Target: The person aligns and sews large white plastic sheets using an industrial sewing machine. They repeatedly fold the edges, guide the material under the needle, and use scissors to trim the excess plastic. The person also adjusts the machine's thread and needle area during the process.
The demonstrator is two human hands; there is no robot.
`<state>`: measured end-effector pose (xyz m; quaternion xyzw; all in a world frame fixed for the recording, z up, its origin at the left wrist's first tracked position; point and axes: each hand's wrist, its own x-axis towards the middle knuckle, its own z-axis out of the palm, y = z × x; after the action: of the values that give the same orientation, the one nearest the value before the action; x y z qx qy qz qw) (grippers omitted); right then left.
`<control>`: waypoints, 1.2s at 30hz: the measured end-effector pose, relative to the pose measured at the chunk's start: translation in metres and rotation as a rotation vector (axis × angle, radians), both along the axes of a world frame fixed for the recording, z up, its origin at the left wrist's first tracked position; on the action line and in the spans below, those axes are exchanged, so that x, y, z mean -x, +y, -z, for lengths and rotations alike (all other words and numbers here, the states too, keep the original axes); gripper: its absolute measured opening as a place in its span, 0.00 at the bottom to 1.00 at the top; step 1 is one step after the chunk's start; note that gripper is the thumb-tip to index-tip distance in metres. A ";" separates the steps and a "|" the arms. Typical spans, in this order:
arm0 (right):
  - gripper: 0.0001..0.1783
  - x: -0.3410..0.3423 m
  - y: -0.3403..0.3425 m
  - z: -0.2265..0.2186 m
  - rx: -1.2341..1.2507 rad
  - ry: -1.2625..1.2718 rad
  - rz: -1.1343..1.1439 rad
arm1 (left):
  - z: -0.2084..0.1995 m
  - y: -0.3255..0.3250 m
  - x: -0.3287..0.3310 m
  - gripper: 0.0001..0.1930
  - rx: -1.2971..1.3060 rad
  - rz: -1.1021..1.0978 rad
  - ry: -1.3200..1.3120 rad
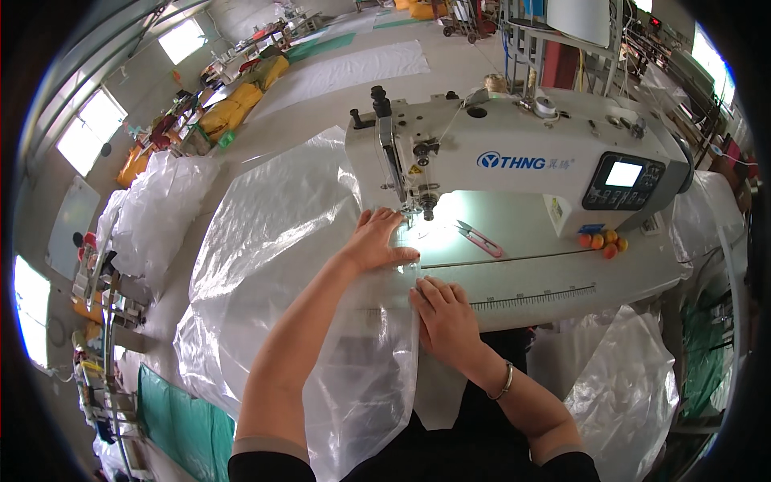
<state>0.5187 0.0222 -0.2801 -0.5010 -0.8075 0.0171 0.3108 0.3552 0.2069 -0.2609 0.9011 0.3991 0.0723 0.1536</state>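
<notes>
A clear plastic sheet (265,241) spreads over the left of the sewing machine (450,145) bed and hangs off the front edge. My left hand (376,241) lies on it right beside the needle area, thumb stretched out to the right and fingers reaching towards the presser foot. Closer to me, my right hand (446,315) has its fingers bent together at the sheet's right edge, gripping it; the thumb is mostly hidden. Light glows under the machine head. Pink-handled thread snips (480,239) rest on the bed to the right of the needle.
Several small orange-red fruits (604,243) sit below the control panel (622,181). A printed ruler scale (534,297) runs along the bed's front. More plastic sheeting (626,386) hangs at the lower right. Bundled plastic (161,217) and green sheeting (185,410) stand at the left.
</notes>
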 end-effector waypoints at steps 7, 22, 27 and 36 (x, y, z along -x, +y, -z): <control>0.24 0.002 -0.004 0.001 -0.020 -0.012 0.001 | 0.012 0.006 -0.001 0.54 0.036 -0.151 -0.056; 0.22 -0.036 -0.035 -0.006 0.023 0.068 0.013 | -0.018 -0.041 -0.004 0.19 -0.206 -0.417 -0.561; 0.23 -0.055 -0.053 -0.003 -0.005 0.035 0.045 | -0.070 -0.066 -0.020 0.14 0.225 -0.426 -1.127; 0.23 -0.045 -0.062 -0.008 -0.030 -0.044 0.080 | -0.091 -0.070 -0.045 0.11 0.518 -0.589 -1.462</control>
<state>0.5640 -0.0395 -0.2724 -0.5283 -0.7938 -0.0187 0.3009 0.3999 0.1373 -0.1698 0.4214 0.4224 0.5828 0.5517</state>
